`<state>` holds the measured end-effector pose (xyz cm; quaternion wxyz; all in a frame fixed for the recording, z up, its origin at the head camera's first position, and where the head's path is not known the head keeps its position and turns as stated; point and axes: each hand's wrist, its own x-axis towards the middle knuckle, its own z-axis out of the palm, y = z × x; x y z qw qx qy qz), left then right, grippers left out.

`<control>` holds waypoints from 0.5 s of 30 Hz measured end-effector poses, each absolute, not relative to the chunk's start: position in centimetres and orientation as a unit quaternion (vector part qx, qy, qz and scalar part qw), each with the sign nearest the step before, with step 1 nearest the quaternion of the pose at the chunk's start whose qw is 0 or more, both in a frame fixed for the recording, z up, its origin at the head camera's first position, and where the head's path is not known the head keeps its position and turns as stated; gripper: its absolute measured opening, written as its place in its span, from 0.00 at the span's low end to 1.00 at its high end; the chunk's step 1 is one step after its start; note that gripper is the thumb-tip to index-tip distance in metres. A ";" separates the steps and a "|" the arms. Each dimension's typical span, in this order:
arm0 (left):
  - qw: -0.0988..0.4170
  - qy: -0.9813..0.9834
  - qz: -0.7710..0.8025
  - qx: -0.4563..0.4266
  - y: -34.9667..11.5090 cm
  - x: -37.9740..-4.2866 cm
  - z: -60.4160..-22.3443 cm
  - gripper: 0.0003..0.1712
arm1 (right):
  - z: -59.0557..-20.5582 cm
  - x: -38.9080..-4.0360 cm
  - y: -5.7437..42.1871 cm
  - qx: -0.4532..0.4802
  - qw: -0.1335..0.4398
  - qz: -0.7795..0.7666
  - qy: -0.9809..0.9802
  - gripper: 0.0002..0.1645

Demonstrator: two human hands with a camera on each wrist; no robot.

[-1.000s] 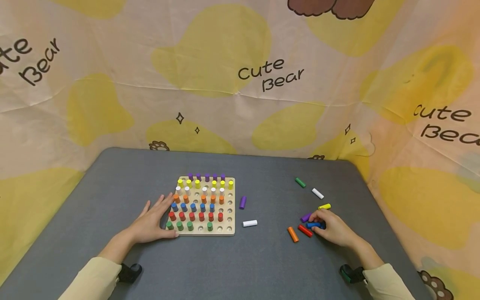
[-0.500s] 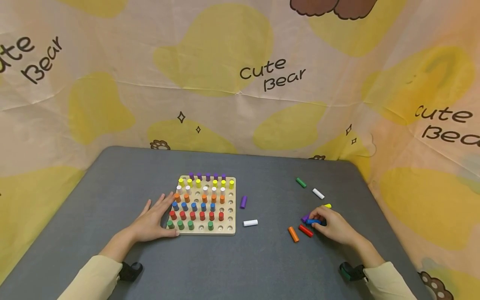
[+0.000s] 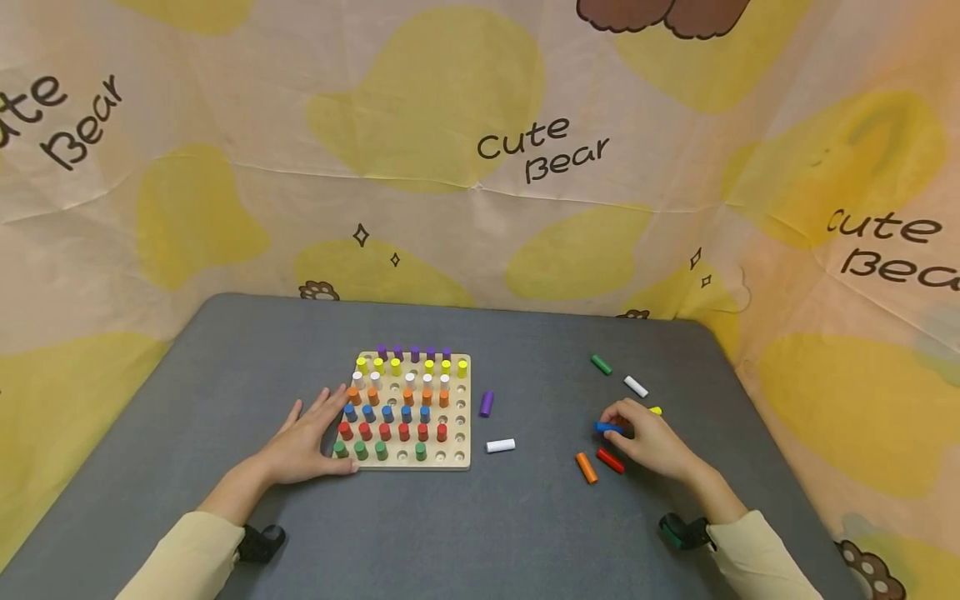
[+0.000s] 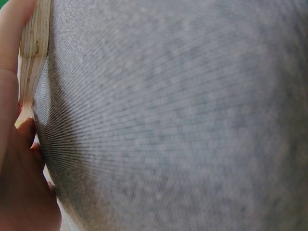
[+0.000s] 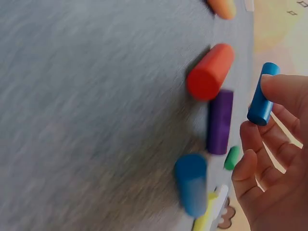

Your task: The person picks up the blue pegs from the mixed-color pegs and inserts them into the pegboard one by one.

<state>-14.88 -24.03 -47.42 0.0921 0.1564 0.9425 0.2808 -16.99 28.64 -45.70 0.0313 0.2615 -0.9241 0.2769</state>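
Observation:
My right hand [image 3: 654,437] pinches a blue peg [image 3: 607,427] between thumb and fingertips. In the right wrist view that blue peg [image 5: 262,98] is clear of the table, its other fingers loosely bent. Beneath it lie a red peg [image 5: 210,72], a purple peg [image 5: 220,122] and a second blue peg [image 5: 191,185]. My left hand [image 3: 300,446] rests at the left edge of a wooden pegboard [image 3: 450,446], fingers spread, thumb at the near corner. Rows of coloured pegs stand in the board, with some bare holes. The left wrist view shows the board's side [image 4: 36,43] against the thumb.
Right of the board lie a purple peg [image 3: 487,404] and a white peg [image 3: 500,446]. Around the right hand are an orange peg [image 3: 587,467], a green peg [image 3: 602,364], another white peg [image 3: 636,386] and a partly hidden yellow peg [image 3: 656,410]. Printed cloth surrounds the grey table [image 3: 525,533].
My right hand has moved left and away from me, carrying the blue peg up off the loose pegs. It now covers the purple peg in the head view. The left hand stays put.

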 end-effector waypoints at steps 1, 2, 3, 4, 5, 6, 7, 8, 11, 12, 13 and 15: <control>0.092 0.942 0.282 0.156 -24.0 -14.9 -47.4 0.66 | -45.6 -17.1 28.4 0.263 0.029 0.279 -0.923 0.11; 0.092 0.942 0.282 0.156 -24.0 -14.8 -47.4 0.66 | -45.6 -17.2 28.1 0.264 0.026 0.282 -0.922 0.11; 0.092 0.943 0.281 0.156 -24.0 -14.8 -47.4 0.66 | -45.5 -17.3 27.9 0.264 0.024 0.284 -0.921 0.11; 0.092 0.943 0.280 0.155 -24.0 -14.8 -47.4 0.66 | -45.5 -17.4 27.6 0.265 0.024 0.285 -0.921 0.11; 0.092 0.943 0.280 0.155 -24.0 -14.8 -47.3 0.66 | -45.5 -17.6 27.4 0.266 0.026 0.284 -0.921 0.11; 0.092 0.943 0.280 0.154 -24.0 -14.8 -47.3 0.66 | -45.4 -17.7 27.1 0.267 0.026 0.285 -0.920 0.10; 0.092 0.943 0.279 0.154 -24.0 -14.8 -47.4 0.66 | -45.4 -17.9 26.9 0.268 0.028 0.287 -0.919 0.10; 0.092 0.943 0.278 0.155 -24.0 -14.8 -47.4 0.66 | -45.3 -18.0 26.6 0.267 0.030 0.289 -0.919 0.10; 0.091 0.943 0.280 0.156 -24.0 -14.8 -47.4 0.66 | -45.0 -18.4 25.8 0.264 0.028 0.300 -0.916 0.10; 0.091 0.943 0.280 0.156 -24.0 -14.8 -47.4 0.66 | -44.9 -18.6 25.6 0.262 0.023 0.305 -0.915 0.09; 0.090 0.942 0.281 0.158 -24.0 -14.8 -47.4 0.66 | -44.9 -18.7 25.3 0.260 0.018 0.309 -0.915 0.09; 0.091 0.943 0.280 0.157 -24.0 -14.9 -47.5 0.66 | -44.7 -18.9 24.7 0.258 0.008 0.315 -0.913 0.09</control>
